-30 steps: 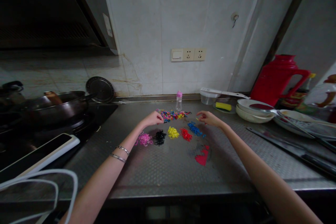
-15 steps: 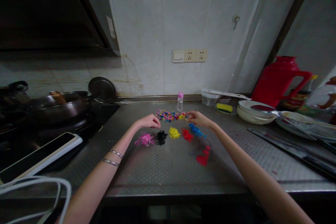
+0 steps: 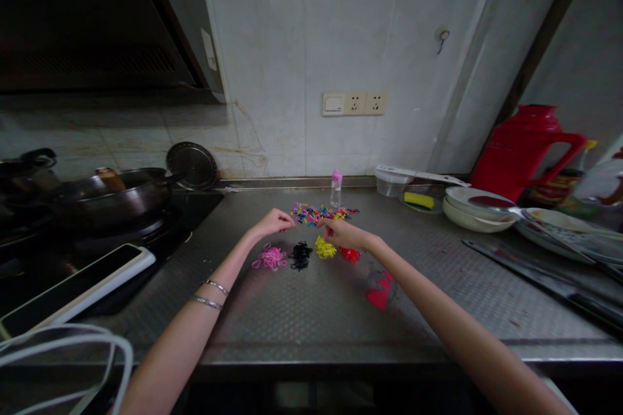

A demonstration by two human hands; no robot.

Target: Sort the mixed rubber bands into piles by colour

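Note:
Small rubber bands lie in colour piles on the metal counter: pink, black, yellow and red. Behind them is a heap of mixed-colour bands. My left hand hovers left of that heap, above the pink and black piles, its fingers pinched together; what they hold is too small to tell. My right hand is over the yellow and red piles, fingers closed in a pinch whose content I cannot make out. My right hand and wrist hide the blue pile.
Behind the heap stands a small clear bottle with a pink cap. To the right are a plastic tub, a yellow sponge, stacked bowls, a knife and a red thermos. A wok sits left.
My right hand has moved left from the right end of the mixed heap to above the yellow and red piles, covering the blue pile. My left hand has barely moved.

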